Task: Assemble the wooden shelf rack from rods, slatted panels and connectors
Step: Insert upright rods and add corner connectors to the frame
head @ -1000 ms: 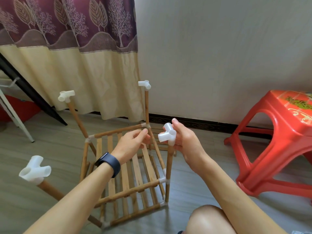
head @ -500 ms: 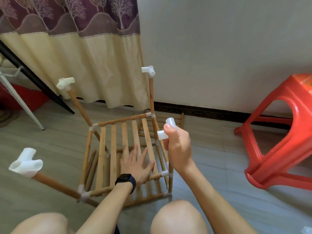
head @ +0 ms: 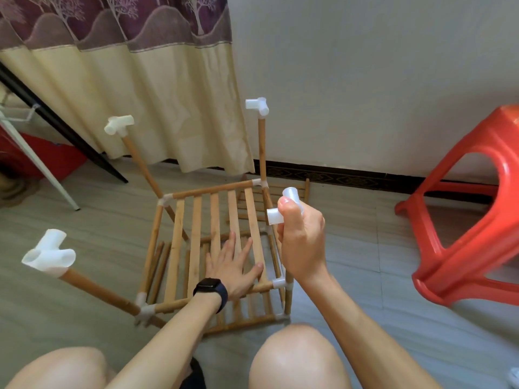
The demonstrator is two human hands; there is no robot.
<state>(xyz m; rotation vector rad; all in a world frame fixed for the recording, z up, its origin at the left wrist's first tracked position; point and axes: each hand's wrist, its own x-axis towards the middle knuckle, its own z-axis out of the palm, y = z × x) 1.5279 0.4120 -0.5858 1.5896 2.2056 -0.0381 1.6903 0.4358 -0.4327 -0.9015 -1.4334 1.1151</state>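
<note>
At nine o'clock a white connector (head: 47,255) capped a leaning rod (head: 101,291). At centre the left hand (head: 231,266) lay flat on the rack's upper slatted panel (head: 195,234), fingers (head: 232,243) straight, grasping nothing. Just toward two o'clock the right hand (head: 302,242) clenched round another connector (head: 285,205), seemingly atop a corner rod (head: 289,294) whose upper length the fist hid. At three o'clock the frame cut off a red stool (head: 477,220).
</note>
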